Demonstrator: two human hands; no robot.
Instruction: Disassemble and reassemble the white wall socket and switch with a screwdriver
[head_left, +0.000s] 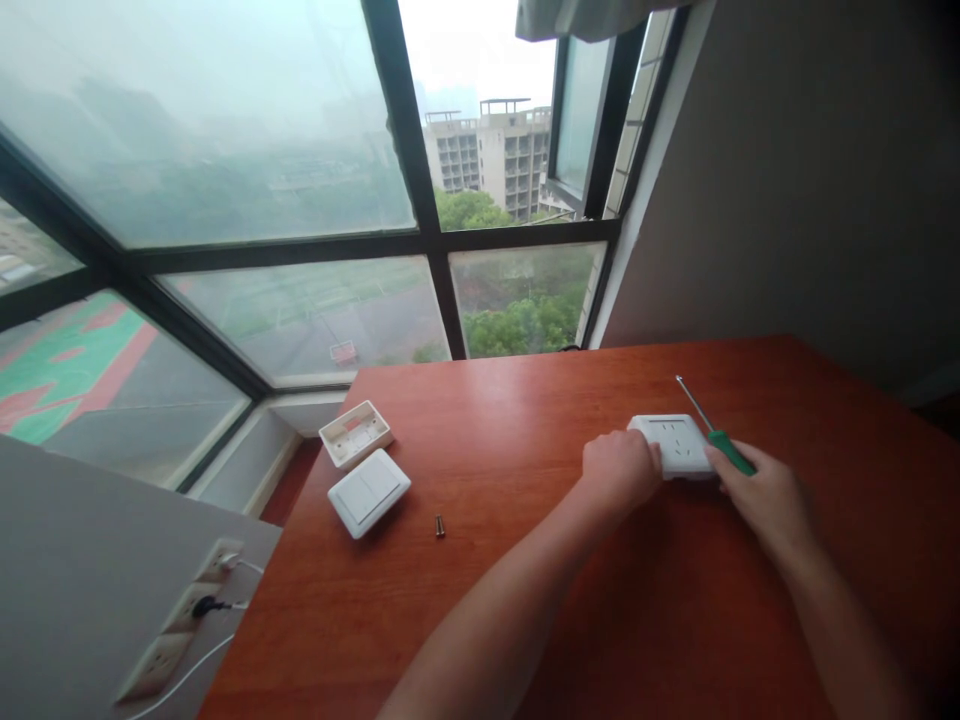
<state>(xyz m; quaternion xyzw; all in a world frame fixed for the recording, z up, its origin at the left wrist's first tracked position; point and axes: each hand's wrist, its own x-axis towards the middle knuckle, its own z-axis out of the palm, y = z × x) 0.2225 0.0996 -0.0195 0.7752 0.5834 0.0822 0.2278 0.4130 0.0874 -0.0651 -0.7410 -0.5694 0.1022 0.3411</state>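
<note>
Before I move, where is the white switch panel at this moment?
In the head view, the white switch panel lies on the left part of the red-brown table, just below the open white box and left of the screws.

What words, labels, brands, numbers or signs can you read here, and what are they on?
None that I can read.
White socket plate: no legible lettering.
Green-handled screwdriver and switch plate: no readable mark.
Wall sockets: any print is too small and blurred.

bench [510, 430]: red-brown wood grain, soft sheen | left part: open cream box [364, 440] — beside it, white switch panel [370, 493] | nearer middle: small screws [439, 526] — lying together
</note>
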